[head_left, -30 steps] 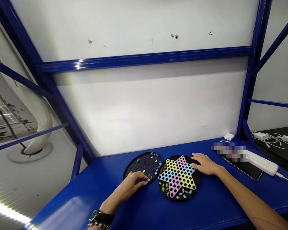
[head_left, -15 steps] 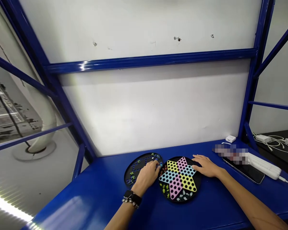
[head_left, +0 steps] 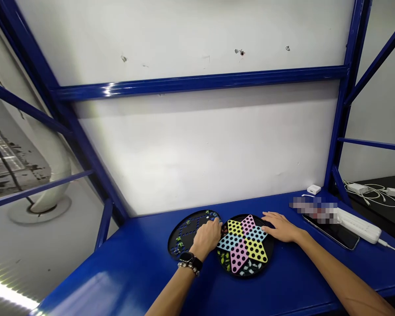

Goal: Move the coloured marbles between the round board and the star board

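A round black board with a pastel star of holes (head_left: 245,245) lies on the blue table (head_left: 125,272). Several coloured marbles lie in its rim pockets. To its left lies a round black lid tray (head_left: 184,230) with several marbles in it. My left hand (head_left: 209,235), with a watch on the wrist, rests on the tray's right side, fingers curled over marbles near the star board's edge; what they hold is hidden. My right hand (head_left: 279,226) lies flat on the board's right rim, fingers stretched out.
A black phone (head_left: 335,232) and a white power strip (head_left: 358,224) lie to the right, with a small white charger (head_left: 314,189) behind. Blue shelf posts and a white wall close the back. White cables lie on a black surface (head_left: 375,188) at far right.
My left hand has moved from the tray's near edge up and right to its far right side beside the star board. My right hand has stayed put.
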`<state>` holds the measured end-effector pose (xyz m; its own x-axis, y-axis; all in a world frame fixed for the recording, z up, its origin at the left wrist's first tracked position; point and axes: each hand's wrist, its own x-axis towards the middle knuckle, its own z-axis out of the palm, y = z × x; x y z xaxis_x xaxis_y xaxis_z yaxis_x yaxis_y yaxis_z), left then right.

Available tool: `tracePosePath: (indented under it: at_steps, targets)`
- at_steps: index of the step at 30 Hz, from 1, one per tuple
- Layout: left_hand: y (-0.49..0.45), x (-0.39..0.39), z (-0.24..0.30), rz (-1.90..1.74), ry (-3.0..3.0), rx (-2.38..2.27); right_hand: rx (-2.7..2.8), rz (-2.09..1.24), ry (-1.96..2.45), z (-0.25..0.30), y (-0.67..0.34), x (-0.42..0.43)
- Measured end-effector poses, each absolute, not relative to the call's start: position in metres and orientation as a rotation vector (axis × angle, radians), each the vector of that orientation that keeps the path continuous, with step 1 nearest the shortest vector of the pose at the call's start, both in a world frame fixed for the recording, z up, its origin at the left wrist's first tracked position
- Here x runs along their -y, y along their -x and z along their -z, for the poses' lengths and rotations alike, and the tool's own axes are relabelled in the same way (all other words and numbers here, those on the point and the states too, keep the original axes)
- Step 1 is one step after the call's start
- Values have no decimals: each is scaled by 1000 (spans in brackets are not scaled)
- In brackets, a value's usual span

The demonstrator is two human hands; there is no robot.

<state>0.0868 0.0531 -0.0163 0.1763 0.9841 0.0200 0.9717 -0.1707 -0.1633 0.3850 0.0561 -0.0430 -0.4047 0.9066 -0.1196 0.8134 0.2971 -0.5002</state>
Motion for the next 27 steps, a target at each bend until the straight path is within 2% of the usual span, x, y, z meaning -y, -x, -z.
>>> tracePosePath:
  at_steps: [27]
  targets:
    - [-86,-48,17,-186,2345,1829,2373,-755,1580,40,-385,-56]
